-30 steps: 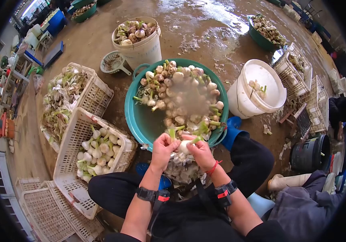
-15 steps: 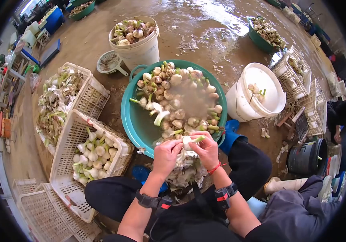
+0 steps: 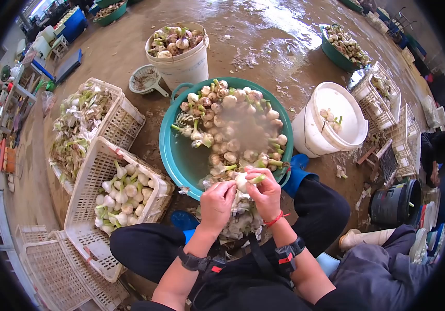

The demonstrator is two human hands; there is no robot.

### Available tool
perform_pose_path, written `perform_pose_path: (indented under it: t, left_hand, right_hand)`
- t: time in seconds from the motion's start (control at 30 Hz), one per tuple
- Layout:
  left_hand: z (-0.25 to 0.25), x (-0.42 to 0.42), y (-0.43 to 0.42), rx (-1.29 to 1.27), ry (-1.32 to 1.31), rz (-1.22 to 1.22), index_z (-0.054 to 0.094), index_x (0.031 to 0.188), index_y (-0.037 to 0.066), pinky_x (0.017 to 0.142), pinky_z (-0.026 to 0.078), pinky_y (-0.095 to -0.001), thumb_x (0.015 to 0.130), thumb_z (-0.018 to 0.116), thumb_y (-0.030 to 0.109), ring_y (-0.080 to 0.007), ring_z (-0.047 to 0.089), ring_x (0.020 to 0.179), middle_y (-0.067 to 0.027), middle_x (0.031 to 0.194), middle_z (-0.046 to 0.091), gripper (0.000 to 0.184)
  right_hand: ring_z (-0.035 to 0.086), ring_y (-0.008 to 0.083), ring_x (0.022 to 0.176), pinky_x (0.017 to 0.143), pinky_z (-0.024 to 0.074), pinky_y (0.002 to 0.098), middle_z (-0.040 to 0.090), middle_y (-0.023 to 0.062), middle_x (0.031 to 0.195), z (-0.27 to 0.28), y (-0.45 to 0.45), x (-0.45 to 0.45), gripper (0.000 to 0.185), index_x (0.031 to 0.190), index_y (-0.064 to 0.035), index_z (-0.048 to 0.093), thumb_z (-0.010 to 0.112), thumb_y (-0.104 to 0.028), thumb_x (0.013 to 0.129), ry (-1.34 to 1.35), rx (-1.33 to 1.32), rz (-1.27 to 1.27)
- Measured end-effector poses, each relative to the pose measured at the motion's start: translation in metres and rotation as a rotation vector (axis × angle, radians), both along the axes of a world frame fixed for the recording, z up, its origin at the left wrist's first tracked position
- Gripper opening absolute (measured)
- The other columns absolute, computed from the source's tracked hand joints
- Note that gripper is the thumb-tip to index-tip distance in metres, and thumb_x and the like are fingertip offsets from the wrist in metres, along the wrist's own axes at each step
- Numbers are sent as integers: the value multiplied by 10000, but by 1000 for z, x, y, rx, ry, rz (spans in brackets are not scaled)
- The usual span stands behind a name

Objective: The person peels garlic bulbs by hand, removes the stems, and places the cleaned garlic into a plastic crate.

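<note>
Between the thumb and fingers of my right hand [image 3: 265, 196] is a white garlic bulb [image 3: 241, 182] with a short green stem, held over the near rim of a green basin [image 3: 166, 155]. My left hand [image 3: 217, 203] is just left of the bulb, thumb and fingertips pinched together; what they hold, if anything, is too small to make out. Unpeeled garlic bulbs [image 3: 230, 145] lie in the basin's murky water. Under my hands is a pile of loose garlic skins [image 3: 241, 220].
On the left stand a crate [image 3: 85, 207] of cleaned garlic and a crate of skins [image 3: 80, 124]. Behind the basin are a bucket [image 3: 183, 67] of garlic and a strainer [image 3: 147, 80]. A white bucket [image 3: 305, 129] stands right. A person's leg [image 3: 378, 259] is at lower right.
My left hand has drawn slightly away to the left from the garlic bulb. My right hand still holds the bulb by about the same place. The view has shifted slightly.
</note>
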State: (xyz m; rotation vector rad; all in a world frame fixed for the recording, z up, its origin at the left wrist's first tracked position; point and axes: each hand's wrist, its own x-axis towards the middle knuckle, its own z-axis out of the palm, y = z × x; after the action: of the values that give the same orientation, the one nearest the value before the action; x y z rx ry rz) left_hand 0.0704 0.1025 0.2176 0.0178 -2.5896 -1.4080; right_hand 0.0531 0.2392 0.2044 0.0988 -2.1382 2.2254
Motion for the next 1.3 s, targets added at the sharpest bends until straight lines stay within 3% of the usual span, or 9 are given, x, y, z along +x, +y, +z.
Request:
perform_pose_path:
  t: [0.23,0.5,0.63,0.7,0.77,0.87,1.1,1.17,1.3]
  left_hand:
    - [-34,3,-13,487,-579,-51,628,835,-25,540,473,-221,812,587,65,-78,573,585,-34,687,629,103]
    - [-1,0,7,83,-49,80,631,804,-33,531,460,-234,788,616,42,-71,561,572,-41,683,626,78]
    - [-23,-5,-5,368,-374,77,635,770,9,535,446,-236,745,600,64,-108,568,560,-61,600,608,70]
    - [-33,2,-10,191,-698,-411,618,750,-18,560,433,-204,763,583,51,-70,540,610,-23,655,613,78]
    - [-40,3,-2,316,-682,-468,601,863,-6,605,445,-215,765,580,66,-95,553,654,-29,704,605,124]
    - [5,-15,23,1330,-695,54,501,1058,49,593,466,-218,826,573,73,-130,566,645,7,725,544,244]
    - [-134,-21,-17,761,-859,-564,578,829,23,598,435,-264,792,604,66,-114,543,649,-50,686,573,62]
    - [-154,-50,-46,-350,-253,-446,614,967,41,831,439,-362,655,721,170,-267,554,970,-139,971,606,354]
    - [-302,-134,-61,235,-429,224,534,1045,-14,821,434,-353,660,688,145,-271,554,936,-149,968,588,444]
  right_hand:
    - [537,218,1014,844,457,320,537,93,1049,-2,3,-2,168,879,3,619,547,51,735,-110,-666,122]
    - [531,221,1011,857,436,316,513,89,1035,-5,0,0,126,866,1,621,541,21,771,-15,19,-26]
    - [508,225,998,840,396,321,516,92,995,0,5,-6,195,820,23,583,425,-87,789,-63,-609,81]
    - [496,223,921,877,382,343,466,89,945,-6,10,-8,202,785,-18,542,444,-194,776,-181,-773,52]
    - [441,184,786,810,372,294,442,71,836,-23,12,-12,165,757,-45,493,439,-200,772,-193,-828,50]
    - [463,171,799,794,388,285,466,49,801,-45,8,-6,112,805,-55,455,399,-151,796,-396,-872,-111]
    - [543,281,1015,915,417,422,583,172,1060,-24,64,-78,187,805,-53,516,385,-180,845,-337,-1334,-267]
    - [523,305,1049,922,419,462,553,164,1102,18,108,-106,275,906,-32,492,398,-290,889,-115,-1387,-420]
    - [552,270,945,825,463,400,567,119,986,-18,125,-109,338,1023,-79,499,461,-384,883,-353,-1147,-662]
